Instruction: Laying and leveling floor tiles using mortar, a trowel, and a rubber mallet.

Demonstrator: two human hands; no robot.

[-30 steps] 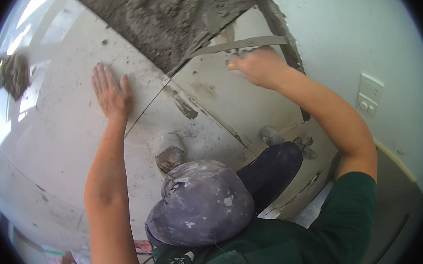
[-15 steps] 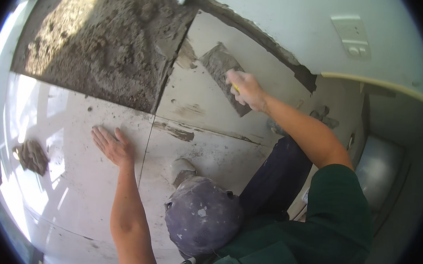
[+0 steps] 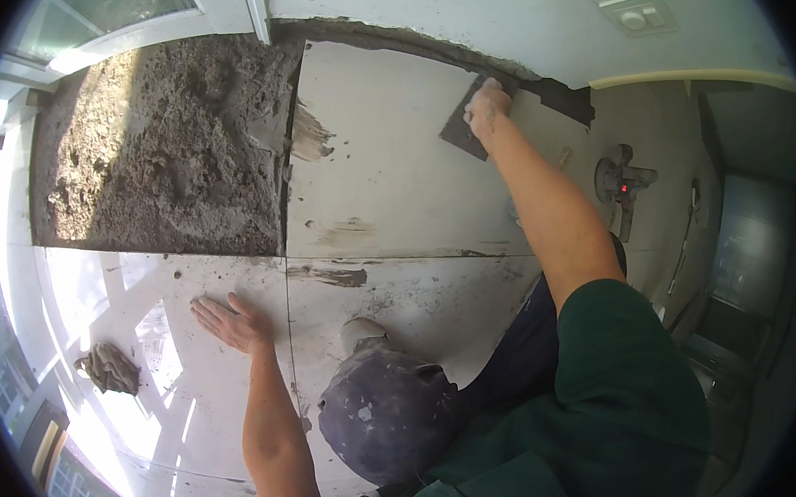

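My right hand (image 3: 488,107) is wrapped round the handle of a flat trowel (image 3: 462,131), its fingers closed. The trowel's grey, mortar-smeared blade is over the far right part of a large pale floor tile (image 3: 377,145), close to the wall's foot. I cannot tell whether the blade is flat on the tile or slightly tilted. On the neighbouring glossy tile (image 3: 214,374) my left hand (image 3: 234,323) lies flat, palm down and fingers stretched. Brown mortar smears (image 3: 312,134) mark the far tile's left edge and its near edge.
Left of the far tile lies a bed of rough mortar (image 3: 184,141), partly sunlit. A crumpled grey cloth or glove (image 3: 111,369) rests on the glossy tile. A handheld tool with a red light (image 3: 619,183) stands at the right. A pale wall (image 3: 451,12) bounds the far side.
My right hand has carried the trowel away from me toward the wall, and the blade has turned. The view has shifted; my left hand stays flat on the tile.
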